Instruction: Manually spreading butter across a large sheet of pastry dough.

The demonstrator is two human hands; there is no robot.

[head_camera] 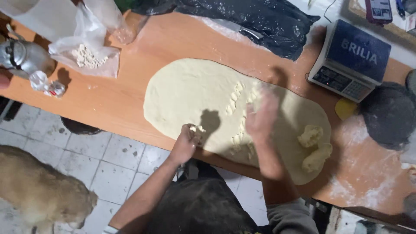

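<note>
A large oval sheet of pale dough [195,93] lies flat on the orange-brown table [130,86]. My left hand [185,141] is closed on a small pale lump [197,128] at the sheet's near edge. My right hand [261,116] hovers blurred over the middle of the sheet, fingers spread, holding nothing I can make out. Small pale dabs [236,97] run in rows across the sheet beside it. Two bigger yellowish lumps [314,147] rest on the right end of the dough.
A digital scale [351,60] stands at the back right, a black plastic bag [255,19] behind the dough. A clear bag of white crumbs [86,54] and a metal kettle [21,56] sit at the left. A dog [39,190] stands on the tiled floor.
</note>
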